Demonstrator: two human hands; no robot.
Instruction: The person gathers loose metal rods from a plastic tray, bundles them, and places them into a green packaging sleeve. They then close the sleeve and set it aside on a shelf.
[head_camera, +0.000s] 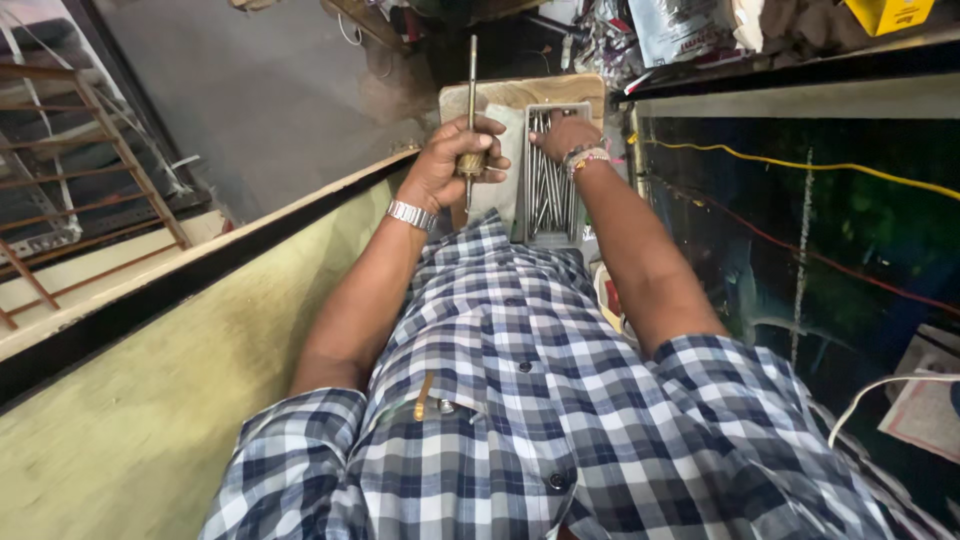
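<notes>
My left hand (452, 163) is closed around a long thin metal rod with a brass-coloured collar (471, 110), held upright beside a grey metal tray (583, 112). The tray holds several long steel rods (548, 190) lying lengthwise. My right hand (563, 134) reaches into the far end of the tray with its fingers down among the rods; whether it grips one is hidden. A metal watch is on my left wrist and a beaded band on my right. My blue checked shirt (520, 400) fills the lower view.
The tray rests on a wooden board (520, 92). A yellowish wall or panel (180, 380) runs along the left, with a metal railing (90, 170) beyond. On the right is a dark glass surface (850, 220) with yellow, red and white wires, and cluttered packets lie at the back.
</notes>
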